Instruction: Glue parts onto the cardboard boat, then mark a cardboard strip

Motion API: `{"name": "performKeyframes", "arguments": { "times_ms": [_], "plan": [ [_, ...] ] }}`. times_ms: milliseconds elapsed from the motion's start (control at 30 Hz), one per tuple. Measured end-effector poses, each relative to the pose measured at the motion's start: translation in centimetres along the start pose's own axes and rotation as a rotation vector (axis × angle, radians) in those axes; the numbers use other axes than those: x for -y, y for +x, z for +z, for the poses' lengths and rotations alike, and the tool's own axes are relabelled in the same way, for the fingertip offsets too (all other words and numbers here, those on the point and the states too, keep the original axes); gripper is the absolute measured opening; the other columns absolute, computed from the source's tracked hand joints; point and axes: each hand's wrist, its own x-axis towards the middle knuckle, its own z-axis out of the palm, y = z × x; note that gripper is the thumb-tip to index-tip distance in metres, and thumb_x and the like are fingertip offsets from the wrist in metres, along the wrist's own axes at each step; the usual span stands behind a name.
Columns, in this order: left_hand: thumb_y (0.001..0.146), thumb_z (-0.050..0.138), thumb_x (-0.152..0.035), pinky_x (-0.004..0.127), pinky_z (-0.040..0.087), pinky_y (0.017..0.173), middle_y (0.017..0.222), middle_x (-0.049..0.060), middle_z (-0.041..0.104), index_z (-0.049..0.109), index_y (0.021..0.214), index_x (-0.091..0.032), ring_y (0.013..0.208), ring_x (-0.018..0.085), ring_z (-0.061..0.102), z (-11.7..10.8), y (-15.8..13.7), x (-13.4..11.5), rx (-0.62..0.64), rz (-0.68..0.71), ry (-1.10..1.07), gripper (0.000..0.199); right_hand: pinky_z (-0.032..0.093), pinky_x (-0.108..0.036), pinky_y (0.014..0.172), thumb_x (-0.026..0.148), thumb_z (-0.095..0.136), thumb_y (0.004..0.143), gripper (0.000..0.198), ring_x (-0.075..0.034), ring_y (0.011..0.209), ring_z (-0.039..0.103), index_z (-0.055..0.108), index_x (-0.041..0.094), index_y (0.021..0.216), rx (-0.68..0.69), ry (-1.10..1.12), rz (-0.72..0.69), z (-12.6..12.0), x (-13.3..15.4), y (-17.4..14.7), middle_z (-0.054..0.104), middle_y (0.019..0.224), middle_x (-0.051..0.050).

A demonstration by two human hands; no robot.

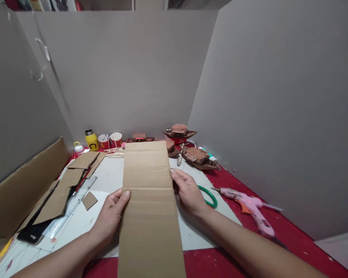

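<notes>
A long brown cardboard strip [149, 220] with creases across it is held up over the white sheet, its near end running out of the bottom of the view. On its left edge my left hand [111, 210] grips it, thumb on top and fingers underneath. My right hand [190, 191] pinches the right edge a little farther up, the thumb at the edge and the fingers mostly hidden behind. Just right of that hand lies a green ring [210, 197], partly covered by it. The strip hides part of the wooden model boats behind it.
A pink glue gun [251, 206] lies on the red cloth [295, 235] at right. Model boats [198, 156] and paper cups [116, 139] stand at the back, beside a yellow bottle [92, 142]. Cardboard pieces [53, 200], a clear ruler [66, 210] and a small cardboard square [89, 200] lie left.
</notes>
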Motion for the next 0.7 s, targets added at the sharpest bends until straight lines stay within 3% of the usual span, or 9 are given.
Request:
{"name": "performKeyframes", "arguments": {
  "times_ms": [233,433,600,700],
  "plan": [
    [0.083,0.07,-0.039,0.034,0.055,0.071,0.098,0.012,0.075,0.069,0.107,-0.015,0.078,0.024,0.071,-0.2,0.3,0.6,0.082,-0.097,-0.093,0.034,0.033,-0.025,0.048,0.061,0.064,0.078,0.044,-0.012,0.048,0.043,0.06,0.02,0.064,-0.028,-0.103,0.017,-0.4,-0.5,0.1,0.052,0.05,0.004],
    [0.084,0.07,-0.039,0.035,0.055,0.077,0.102,0.013,0.074,0.07,0.102,-0.015,0.085,0.025,0.071,-0.3,0.4,0.5,0.086,-0.142,-0.146,0.03,0.026,-0.024,0.046,0.066,0.061,0.078,0.056,-0.009,0.047,0.031,0.043,0.021,0.05,-0.088,-0.27,-0.158,-0.1,0.0,0.0,0.037,0.046,0.006],
    [0.083,0.07,-0.042,0.038,0.054,0.086,0.116,0.011,0.07,0.069,0.11,-0.02,0.104,0.027,0.067,-0.6,1.0,0.8,0.032,-0.144,-0.169,0.035,0.023,-0.022,0.039,0.072,0.059,0.074,0.054,-0.008,0.038,0.031,0.048,0.021,0.058,-0.163,-0.057,0.016,0.1,-0.4,0.2,0.041,0.043,0.007],
    [0.082,0.069,-0.047,0.034,0.049,0.097,0.132,0.007,0.062,0.07,0.109,-0.022,0.121,0.025,0.057,-1.3,1.8,1.7,-0.159,-0.083,-0.129,0.036,0.034,-0.021,0.043,0.07,0.061,0.075,0.049,-0.01,0.044,0.047,0.06,0.021,0.07,-0.072,-0.006,0.132,0.5,-0.7,-0.2,0.056,0.053,0.003]
  ]
}}
